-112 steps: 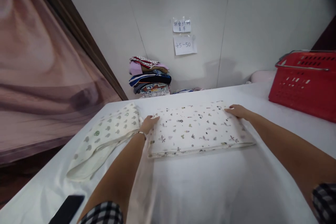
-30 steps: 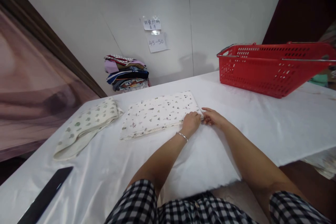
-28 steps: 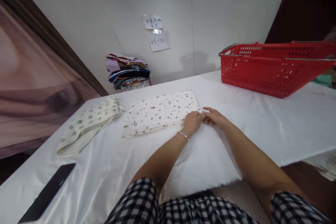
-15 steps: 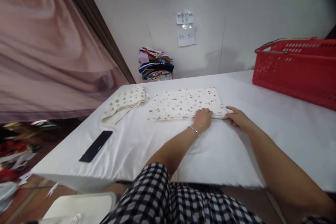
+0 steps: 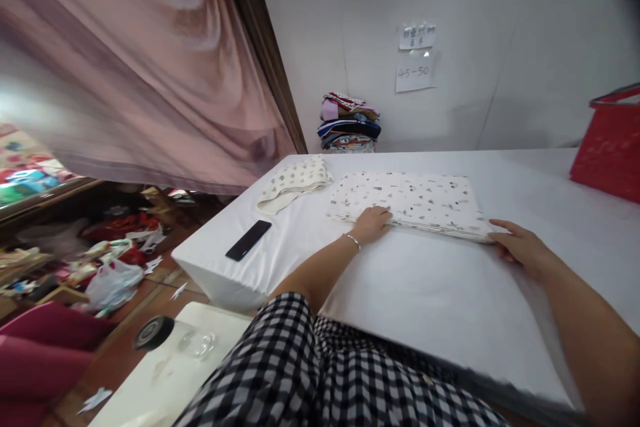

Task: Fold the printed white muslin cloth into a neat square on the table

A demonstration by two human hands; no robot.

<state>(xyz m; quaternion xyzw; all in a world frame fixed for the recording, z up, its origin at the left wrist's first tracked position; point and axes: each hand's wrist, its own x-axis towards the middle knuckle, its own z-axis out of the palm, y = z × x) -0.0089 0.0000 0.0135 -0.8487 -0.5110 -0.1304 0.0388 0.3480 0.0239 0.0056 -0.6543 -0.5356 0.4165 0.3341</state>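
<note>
In the head view, taking the folded printed cloth [image 5: 420, 197] as the clock's centre, the left hand [image 5: 370, 223] lies on its near edge towards 8 o'clock. Its fingers curl over the top; I cannot tell whether they pinch. The right hand [image 5: 523, 245] touches the corner at 4 o'clock, its grip equally unclear. The cloth lies flat on the white table cover [image 5: 425, 280]. An uneven tug at that corner could skew the layers along the near edge, and the slick cover might slide along with them.

The cloth looks thin and soft, a layered rectangle scattered with small motifs. At 9 o'clock, a cream cloth [image 5: 297, 177] ends in a looser, rounded fold. Between 8 and 9 lies a flat, dark slab [image 5: 249, 240]. The cover has a satin sheen; a stiff red basket [image 5: 607, 153] stands between 2 and 3.
</note>
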